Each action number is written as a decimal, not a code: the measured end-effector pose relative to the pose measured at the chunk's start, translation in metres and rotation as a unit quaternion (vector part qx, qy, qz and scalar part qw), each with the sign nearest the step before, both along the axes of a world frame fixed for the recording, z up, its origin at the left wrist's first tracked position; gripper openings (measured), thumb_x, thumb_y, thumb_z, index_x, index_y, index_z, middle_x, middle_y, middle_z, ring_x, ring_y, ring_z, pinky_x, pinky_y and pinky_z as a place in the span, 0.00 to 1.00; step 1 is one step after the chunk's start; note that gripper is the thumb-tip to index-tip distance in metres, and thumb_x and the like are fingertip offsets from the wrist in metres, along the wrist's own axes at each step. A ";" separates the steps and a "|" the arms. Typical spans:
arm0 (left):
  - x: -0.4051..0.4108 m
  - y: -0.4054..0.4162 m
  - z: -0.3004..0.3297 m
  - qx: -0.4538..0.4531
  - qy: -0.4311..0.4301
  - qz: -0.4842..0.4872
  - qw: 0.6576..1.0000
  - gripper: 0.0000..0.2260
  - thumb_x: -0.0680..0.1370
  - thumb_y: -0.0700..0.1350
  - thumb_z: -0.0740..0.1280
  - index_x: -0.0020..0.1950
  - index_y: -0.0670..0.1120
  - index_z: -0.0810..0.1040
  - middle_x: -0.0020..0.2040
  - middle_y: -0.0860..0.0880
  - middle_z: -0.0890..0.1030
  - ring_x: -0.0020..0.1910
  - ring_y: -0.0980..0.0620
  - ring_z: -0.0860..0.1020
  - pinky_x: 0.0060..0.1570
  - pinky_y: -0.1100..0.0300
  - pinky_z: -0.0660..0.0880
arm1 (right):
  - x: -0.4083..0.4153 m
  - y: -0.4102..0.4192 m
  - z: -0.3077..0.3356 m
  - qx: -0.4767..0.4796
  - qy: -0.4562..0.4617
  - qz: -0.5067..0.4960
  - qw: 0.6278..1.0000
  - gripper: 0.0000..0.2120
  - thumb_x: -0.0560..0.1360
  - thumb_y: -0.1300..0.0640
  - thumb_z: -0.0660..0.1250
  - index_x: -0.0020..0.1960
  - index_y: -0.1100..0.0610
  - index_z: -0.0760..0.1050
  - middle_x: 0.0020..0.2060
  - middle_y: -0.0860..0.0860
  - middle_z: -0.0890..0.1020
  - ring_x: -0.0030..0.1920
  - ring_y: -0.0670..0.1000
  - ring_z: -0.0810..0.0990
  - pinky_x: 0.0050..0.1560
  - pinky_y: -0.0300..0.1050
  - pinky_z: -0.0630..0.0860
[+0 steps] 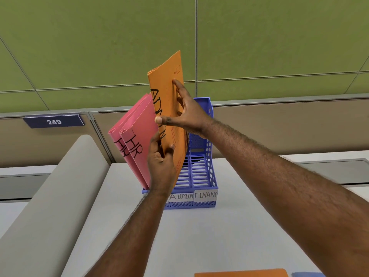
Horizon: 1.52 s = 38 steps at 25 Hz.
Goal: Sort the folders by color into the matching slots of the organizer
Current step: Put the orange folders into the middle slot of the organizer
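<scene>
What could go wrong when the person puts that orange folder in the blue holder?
The orange folder sits tall and tilted, held by the left hand low and the right hand higher; if either grip slips, it may flop over. Its bottom edge is hidden, so it might catch on a divider of the organizer. The leaning pink folders touch the left hand and could get nudged.

A green partition wall (99, 43) rises beyond the hands; a blue plate (53, 121) reading 249 sits far left of them, white tabletop (199, 236) below.
</scene>
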<state>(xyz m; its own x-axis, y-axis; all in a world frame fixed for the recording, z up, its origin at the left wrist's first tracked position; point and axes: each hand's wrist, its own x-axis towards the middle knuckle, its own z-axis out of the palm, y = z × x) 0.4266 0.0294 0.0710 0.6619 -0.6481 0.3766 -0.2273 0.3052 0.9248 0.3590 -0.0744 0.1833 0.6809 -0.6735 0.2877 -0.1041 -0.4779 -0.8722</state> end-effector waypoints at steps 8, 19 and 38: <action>0.008 -0.010 -0.006 -0.006 0.010 -0.015 1.000 0.24 0.81 0.39 0.62 0.72 0.61 0.66 0.68 0.42 0.74 0.69 0.45 0.72 0.66 0.45 0.73 | 0.005 0.000 -0.024 -0.008 0.035 -0.026 0.999 0.60 0.60 0.42 0.80 0.78 0.47 0.43 0.78 0.50 0.55 0.77 0.52 0.57 0.74 0.58 0.63; 0.015 -0.011 -0.009 -0.020 0.017 -0.012 1.000 0.23 0.81 0.39 0.62 0.75 0.50 0.63 0.70 0.45 0.73 0.70 0.52 0.71 0.67 0.48 0.72 | 0.017 0.013 -0.041 -0.019 0.026 -0.045 0.998 0.54 0.63 0.39 0.76 0.77 0.42 0.45 0.78 0.48 0.54 0.77 0.53 0.55 0.72 0.64 0.63; 0.017 -0.001 -0.054 0.114 -0.004 0.041 0.993 0.08 0.80 0.35 0.62 0.58 0.38 0.73 0.42 0.45 0.77 0.44 0.47 0.79 0.48 0.55 0.79 | 0.018 0.024 -0.090 0.056 0.062 -0.030 0.996 0.57 0.63 0.49 0.80 0.78 0.45 0.44 0.78 0.49 0.56 0.77 0.51 0.56 0.74 0.58 0.62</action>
